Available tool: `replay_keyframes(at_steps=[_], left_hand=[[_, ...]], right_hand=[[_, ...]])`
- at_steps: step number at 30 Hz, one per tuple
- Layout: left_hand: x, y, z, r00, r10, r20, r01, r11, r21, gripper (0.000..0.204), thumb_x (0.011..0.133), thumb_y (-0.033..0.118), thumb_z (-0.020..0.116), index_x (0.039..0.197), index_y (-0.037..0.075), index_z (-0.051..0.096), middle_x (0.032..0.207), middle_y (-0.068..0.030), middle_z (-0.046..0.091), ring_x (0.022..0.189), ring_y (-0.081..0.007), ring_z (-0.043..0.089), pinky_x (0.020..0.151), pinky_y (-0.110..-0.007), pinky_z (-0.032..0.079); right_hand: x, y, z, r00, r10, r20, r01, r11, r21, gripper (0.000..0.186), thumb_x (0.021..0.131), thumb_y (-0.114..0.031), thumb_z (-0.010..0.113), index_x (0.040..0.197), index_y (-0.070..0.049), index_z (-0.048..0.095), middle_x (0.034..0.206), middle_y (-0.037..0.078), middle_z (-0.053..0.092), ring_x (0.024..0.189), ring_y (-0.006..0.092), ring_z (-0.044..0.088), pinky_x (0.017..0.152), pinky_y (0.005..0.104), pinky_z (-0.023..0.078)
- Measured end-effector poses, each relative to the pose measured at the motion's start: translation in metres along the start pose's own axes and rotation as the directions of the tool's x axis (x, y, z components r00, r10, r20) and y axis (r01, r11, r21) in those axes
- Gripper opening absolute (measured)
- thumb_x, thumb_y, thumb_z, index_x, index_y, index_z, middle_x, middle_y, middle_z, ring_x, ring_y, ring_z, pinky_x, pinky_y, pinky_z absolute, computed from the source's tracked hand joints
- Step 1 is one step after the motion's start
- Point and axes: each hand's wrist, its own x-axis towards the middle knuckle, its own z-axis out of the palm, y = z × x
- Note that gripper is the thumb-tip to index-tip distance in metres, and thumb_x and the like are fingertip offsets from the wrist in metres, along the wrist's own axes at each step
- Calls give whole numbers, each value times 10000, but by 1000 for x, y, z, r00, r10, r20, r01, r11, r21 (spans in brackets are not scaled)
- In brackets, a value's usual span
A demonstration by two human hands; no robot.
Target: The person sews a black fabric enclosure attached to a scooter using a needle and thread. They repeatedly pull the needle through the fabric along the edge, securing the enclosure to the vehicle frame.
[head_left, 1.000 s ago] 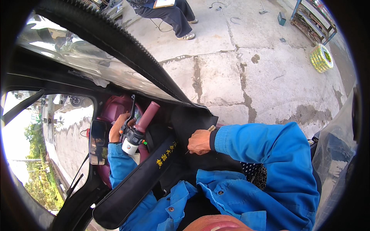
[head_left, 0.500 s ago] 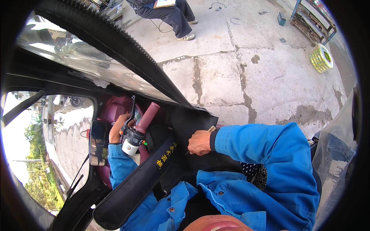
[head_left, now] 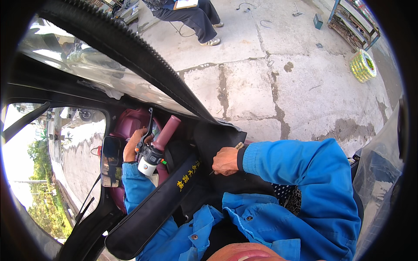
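A person's blue-sleeved left arm [head_left: 137, 180] stretches forward, its left hand [head_left: 132, 145] partly hidden, as the right arm [head_left: 296, 161], bent at the elbow, crosses before the torso, the right hand [head_left: 225, 161] knuckles-up with fingers curled tight.

A pale, cracked concrete floor [head_left: 244, 91] spreads out beyond you, dark patches staining its surface. On your right, a ring-shaped bundle [head_left: 358, 68] in yellow-and-white wrapping rests on it, near a blue-framed rack [head_left: 355, 27]. Farther from you stand a small dark-green box [head_left: 318, 21], a flat scrap [head_left: 319, 45] near it, and a slender metal piece [head_left: 298, 13]. A seated person's pale shoe [head_left: 211, 41] rests there too.
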Motion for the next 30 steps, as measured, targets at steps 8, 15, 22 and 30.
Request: replay_keyframes(at_steps=[8,15,22,30], left_hand=[[0,10,3,963,259,-73,-244,955,171,251,972,182,733,1073,-46,705,843,-157,705,780,-254,694,738,-393,518],[-2,38,-1,979,189,-71,-186,981,51,290,981,228,713,987,-62,696,770,-166,693,715,-259,688,680,-403,503],[-5,44,0,977,194,-84,-187,979,82,300,984,238,707,973,-61,699,773,-161,704,714,-249,695,671,-401,505],[-1,36,-2,980,194,-39,-190,978,84,284,979,220,711,973,-65,705,769,-158,711,718,-245,708,670,-394,510]], right_hand=[[1,0,1,1000,7,-20,-7,1000,2,223,888,-238,714,844,-36,796,837,225,772,850,465,757,773,571,594],[-1,0,0,999,-19,-45,19,1000,1,336,989,-274,704,820,7,778,803,246,755,821,478,749,738,567,590],[0,0,1,1000,-6,-31,6,1000,6,311,971,-271,706,834,-3,787,815,240,761,828,474,752,749,568,593],[0,0,2,1000,11,-23,-10,1000,22,260,935,-246,710,844,-17,792,838,230,772,846,466,758,758,568,596]])
